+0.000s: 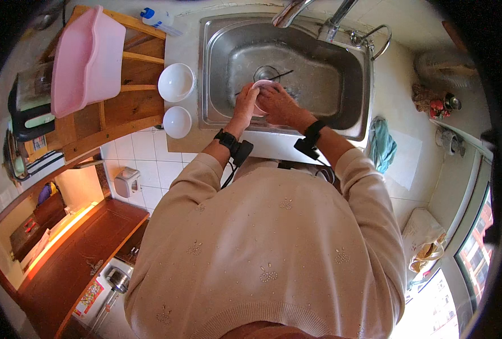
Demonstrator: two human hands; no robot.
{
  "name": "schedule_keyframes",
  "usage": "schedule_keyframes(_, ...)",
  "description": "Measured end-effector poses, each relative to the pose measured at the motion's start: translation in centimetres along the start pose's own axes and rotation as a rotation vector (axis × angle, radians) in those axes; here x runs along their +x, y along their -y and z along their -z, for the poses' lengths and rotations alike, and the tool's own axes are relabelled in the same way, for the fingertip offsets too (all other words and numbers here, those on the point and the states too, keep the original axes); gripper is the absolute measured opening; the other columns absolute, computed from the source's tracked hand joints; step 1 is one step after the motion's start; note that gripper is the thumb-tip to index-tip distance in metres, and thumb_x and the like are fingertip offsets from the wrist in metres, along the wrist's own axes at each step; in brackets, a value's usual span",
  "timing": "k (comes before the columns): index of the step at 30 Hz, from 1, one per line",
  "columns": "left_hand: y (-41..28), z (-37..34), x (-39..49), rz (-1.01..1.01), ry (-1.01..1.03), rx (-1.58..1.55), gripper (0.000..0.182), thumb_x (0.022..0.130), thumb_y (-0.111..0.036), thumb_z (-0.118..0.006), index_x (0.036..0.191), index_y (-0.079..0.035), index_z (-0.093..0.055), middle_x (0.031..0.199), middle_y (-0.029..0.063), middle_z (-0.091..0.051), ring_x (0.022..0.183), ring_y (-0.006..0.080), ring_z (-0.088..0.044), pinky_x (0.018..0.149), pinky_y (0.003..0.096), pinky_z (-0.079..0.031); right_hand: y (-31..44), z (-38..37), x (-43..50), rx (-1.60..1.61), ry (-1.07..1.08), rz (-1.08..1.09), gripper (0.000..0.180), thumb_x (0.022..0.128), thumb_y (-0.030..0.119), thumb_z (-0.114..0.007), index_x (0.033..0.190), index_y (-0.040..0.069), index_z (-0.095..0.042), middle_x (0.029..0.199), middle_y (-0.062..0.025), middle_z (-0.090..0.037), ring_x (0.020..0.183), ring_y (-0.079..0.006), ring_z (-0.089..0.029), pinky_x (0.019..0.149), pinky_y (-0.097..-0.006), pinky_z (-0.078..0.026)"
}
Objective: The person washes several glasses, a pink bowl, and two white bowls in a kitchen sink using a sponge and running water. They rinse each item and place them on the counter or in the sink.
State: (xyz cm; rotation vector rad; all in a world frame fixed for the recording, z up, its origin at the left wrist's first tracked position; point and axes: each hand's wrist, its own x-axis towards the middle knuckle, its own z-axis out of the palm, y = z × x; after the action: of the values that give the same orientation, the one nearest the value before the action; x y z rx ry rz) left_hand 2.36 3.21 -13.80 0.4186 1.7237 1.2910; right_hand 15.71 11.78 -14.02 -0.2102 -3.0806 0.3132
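My left hand (pixel 245 104) grips the left rim of a pink bowl (pixel 259 109) over the near part of a stainless steel sink (pixel 331 80). Inside or against that bowl lie the fingers of my right hand (pixel 280 104); whether they grip it is hidden. Behind the bowl, a dark thin strip (pixel 281 75) crosses the sink's drain strainer (pixel 266 73). Two white bowls (pixel 177 82) stand on the counter left of the sink, one nearer me than the other.
A chrome faucet (pixel 328 30) reaches over the sink's far edge. To the left, a pink plastic basin (pixel 102 59) rests on a wooden rack (pixel 143 91), near a bottle with a blue cap (pixel 154 17). A teal cloth (pixel 381 144) hangs at the right.
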Motion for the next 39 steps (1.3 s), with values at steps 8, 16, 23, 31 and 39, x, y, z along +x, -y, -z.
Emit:
schedule_keyframes(8, -0.2, 0.3, -0.2, -0.352, -0.163, 0.181, 0.043, 0.092, -0.026, -0.053, 0.128, -0.003, -0.048, 0.117, 0.0139, -0.057, 0.106, 0.0228, -0.056, 0.089, 0.0344, -0.047, 3.3, 2.2, -1.1, 0.311, 0.153, -0.429, 0.082, 0.067, 0.034, -0.073, 0.135, 0.003, -0.04, 0.133, -0.0166, -0.045, 0.129, -0.036, -0.037, 0.105, -0.051, -0.028)
schedule_keyframes(16, -1.3, -1.8, -2.3, -0.214, -0.063, 0.084, 0.041, 0.094, -0.025, -0.052, 0.127, -0.002, -0.048, 0.119, 0.0126, -0.057, 0.107, 0.0203, -0.054, 0.094, 0.0307, -0.043, 3.1, 2.0, 0.8, 0.077, -0.019, -0.416, 0.079, 0.072, 0.039, -0.071, 0.137, 0.005, -0.042, 0.135, -0.0173, -0.047, 0.133, -0.0427, -0.029, 0.111, -0.0585, -0.013)
schedule_keyframes(23, -0.9, -0.7, -1.9, -0.261, 0.005, 0.075, 0.036, 0.098, -0.026, -0.047, 0.123, -0.002, -0.053, 0.115, 0.0114, -0.058, 0.107, 0.0205, -0.055, 0.092, 0.031, -0.043, 2.9, 4.0, -1.1, 0.387, -0.125, -0.101, 0.06, 0.073, 0.033, -0.071, 0.126, 0.009, -0.056, 0.13, -0.0141, -0.053, 0.132, -0.034, -0.036, 0.111, -0.0609, -0.013)
schedule_keyframes(31, 1.4, -0.9, -1.7, -0.266, 0.028, 0.273, 0.043, 0.099, -0.035, -0.042, 0.13, -0.005, -0.047, 0.128, 0.0146, -0.047, 0.103, 0.0287, -0.06, 0.084, 0.038, -0.052, 1.3, 2.6, 0.0, 0.24, -0.018, -0.17, 0.064, 0.071, 0.036, -0.072, 0.126, 0.009, -0.055, 0.126, -0.0141, -0.057, 0.12, -0.0346, -0.048, 0.101, -0.0495, -0.035)
schedule_keyframes(39, 1.5, -0.3, -2.6, -0.343, 0.059, 0.104, 0.045, 0.096, -0.034, -0.05, 0.13, -0.005, -0.045, 0.132, 0.0123, -0.047, 0.113, 0.0254, -0.054, 0.093, 0.0349, -0.046, 1.2, 0.2, 0.3, 0.685, -0.164, -0.048, 0.071, 0.081, 0.038, -0.068, 0.136, 0.001, -0.041, 0.137, -0.0233, -0.045, 0.128, -0.0399, -0.04, 0.108, -0.048, -0.027)
